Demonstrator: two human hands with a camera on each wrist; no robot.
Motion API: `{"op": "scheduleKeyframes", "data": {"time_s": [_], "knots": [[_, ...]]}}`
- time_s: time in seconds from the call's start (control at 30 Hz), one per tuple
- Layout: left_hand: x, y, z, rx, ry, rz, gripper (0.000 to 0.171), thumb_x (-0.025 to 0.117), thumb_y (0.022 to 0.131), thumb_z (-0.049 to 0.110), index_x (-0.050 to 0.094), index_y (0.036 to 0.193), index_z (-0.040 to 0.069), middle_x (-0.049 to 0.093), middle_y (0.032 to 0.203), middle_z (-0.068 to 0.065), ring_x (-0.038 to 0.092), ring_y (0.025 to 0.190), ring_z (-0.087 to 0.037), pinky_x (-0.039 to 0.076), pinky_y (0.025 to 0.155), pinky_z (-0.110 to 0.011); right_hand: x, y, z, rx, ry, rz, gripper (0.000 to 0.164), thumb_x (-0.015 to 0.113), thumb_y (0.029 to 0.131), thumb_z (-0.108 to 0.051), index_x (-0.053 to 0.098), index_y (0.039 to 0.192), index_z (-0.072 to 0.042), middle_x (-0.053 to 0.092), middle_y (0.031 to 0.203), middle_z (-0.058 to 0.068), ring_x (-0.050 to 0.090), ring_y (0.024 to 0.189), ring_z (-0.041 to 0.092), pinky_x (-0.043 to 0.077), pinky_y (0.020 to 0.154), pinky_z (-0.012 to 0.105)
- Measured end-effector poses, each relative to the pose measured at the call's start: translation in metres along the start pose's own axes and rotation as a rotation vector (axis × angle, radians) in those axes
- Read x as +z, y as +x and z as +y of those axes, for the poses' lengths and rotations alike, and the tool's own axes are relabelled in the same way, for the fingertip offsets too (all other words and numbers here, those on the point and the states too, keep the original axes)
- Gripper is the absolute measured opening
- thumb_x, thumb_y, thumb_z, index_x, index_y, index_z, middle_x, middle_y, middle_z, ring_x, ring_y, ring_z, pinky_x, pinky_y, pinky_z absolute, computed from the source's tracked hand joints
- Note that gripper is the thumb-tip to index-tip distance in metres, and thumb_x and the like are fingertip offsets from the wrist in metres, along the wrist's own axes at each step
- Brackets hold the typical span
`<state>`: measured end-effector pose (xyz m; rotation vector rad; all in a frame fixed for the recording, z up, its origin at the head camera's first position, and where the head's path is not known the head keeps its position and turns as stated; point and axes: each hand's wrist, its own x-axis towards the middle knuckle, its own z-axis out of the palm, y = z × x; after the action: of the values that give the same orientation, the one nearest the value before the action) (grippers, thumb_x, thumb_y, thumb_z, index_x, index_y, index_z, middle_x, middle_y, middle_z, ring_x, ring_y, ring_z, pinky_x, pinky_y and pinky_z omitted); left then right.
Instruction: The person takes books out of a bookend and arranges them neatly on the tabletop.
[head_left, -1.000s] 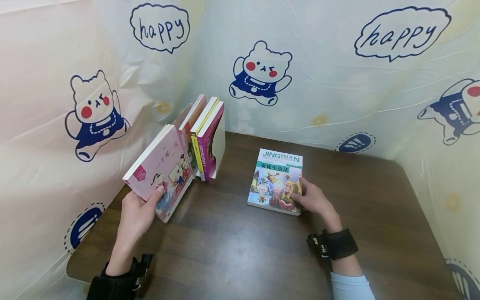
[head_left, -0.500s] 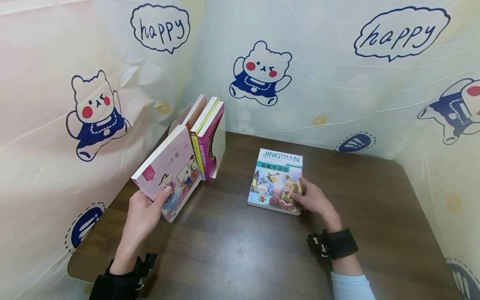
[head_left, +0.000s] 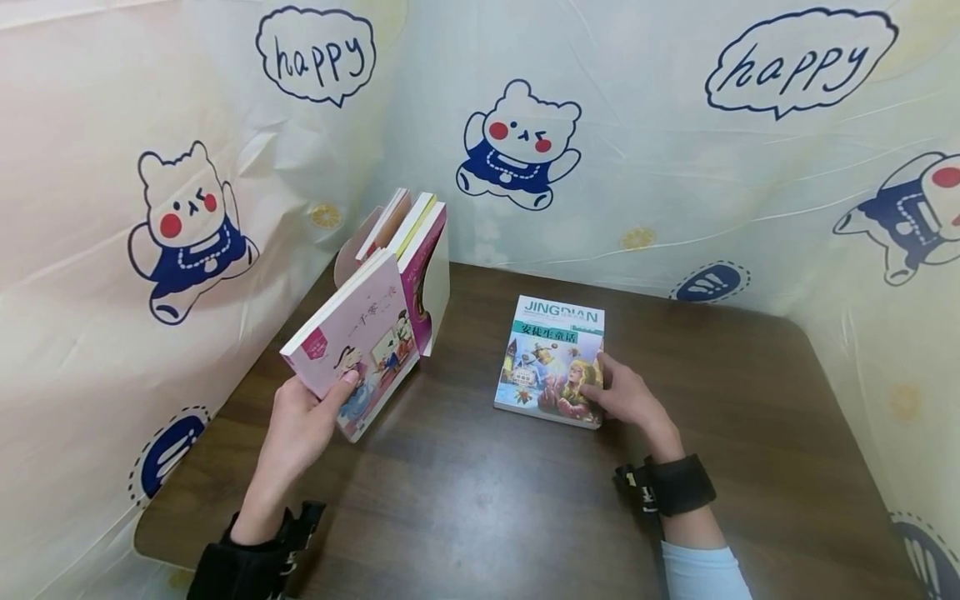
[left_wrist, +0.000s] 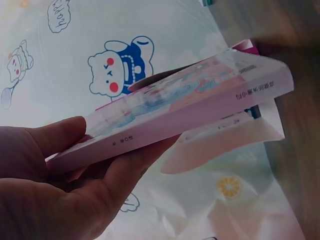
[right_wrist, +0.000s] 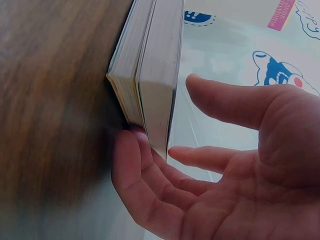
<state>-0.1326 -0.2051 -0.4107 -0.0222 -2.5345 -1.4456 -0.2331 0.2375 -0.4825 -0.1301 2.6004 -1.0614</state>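
Observation:
My left hand (head_left: pixel 303 421) grips a pink hardback book (head_left: pixel 367 342), thumb on its illustrated cover and fingers behind it. The book is tilted upright, its far end right at a row of standing books (head_left: pixel 408 221). In the left wrist view the pink spine (left_wrist: pixel 185 117) points toward the camera. My right hand (head_left: pixel 626 396) rests at the right edge of a flat-lying fairy-tale book (head_left: pixel 551 358) with a blue-and-white cover. In the right wrist view two stacked page blocks (right_wrist: pixel 150 65) show; the fingers touch their edge and the thumb stands off the cover.
A pale upright panel (head_left: pixel 438 287) with a curved dark-looking cutout stands at the row's right side; a pinkish rounded panel (head_left: pixel 352 250) shows at its left. The brown wooden table (head_left: pixel 480 500) is walled by a printed curtain (head_left: pixel 637 158) at the back and sides.
My left hand has moved the pink book to the right and slightly away, and it now covers more of the standing row's spines. The right hand and the flat-lying book have stayed put.

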Motion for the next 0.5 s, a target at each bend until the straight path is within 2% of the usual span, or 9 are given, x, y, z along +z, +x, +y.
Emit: {"op": "scheduleKeyframes", "data": {"time_s": [0.27, 0.5], "knots": [[0.002, 0.000, 0.003, 0.067, -0.007, -0.029, 0.047, 0.062, 0.108, 0.013, 0.051, 0.151, -0.002, 0.059, 0.142, -0.030, 0.064, 0.120, -0.052, 0.055, 0.086, -0.069, 0.000, 0.001, 0.001, 0.010, 0.005, -0.004, 0.082, 0.064, 0.106, -0.026, 0.017, 0.165, 0.005, 0.025, 0.166, 0.033, 0.033, 0.148, 0.049, 0.030, 0.117, 0.066], [0.004, -0.001, 0.012, 0.047, -0.039, -0.063, 0.049, 0.063, 0.107, 0.013, 0.050, 0.153, 0.000, 0.059, 0.144, -0.028, 0.064, 0.121, -0.050, 0.053, 0.090, -0.068, -0.001, 0.002, 0.001, 0.013, 0.005, -0.005, 0.082, 0.064, 0.106, -0.026, 0.017, 0.165, 0.005, 0.024, 0.166, 0.033, 0.031, 0.150, 0.050, 0.029, 0.117, 0.066]]}}
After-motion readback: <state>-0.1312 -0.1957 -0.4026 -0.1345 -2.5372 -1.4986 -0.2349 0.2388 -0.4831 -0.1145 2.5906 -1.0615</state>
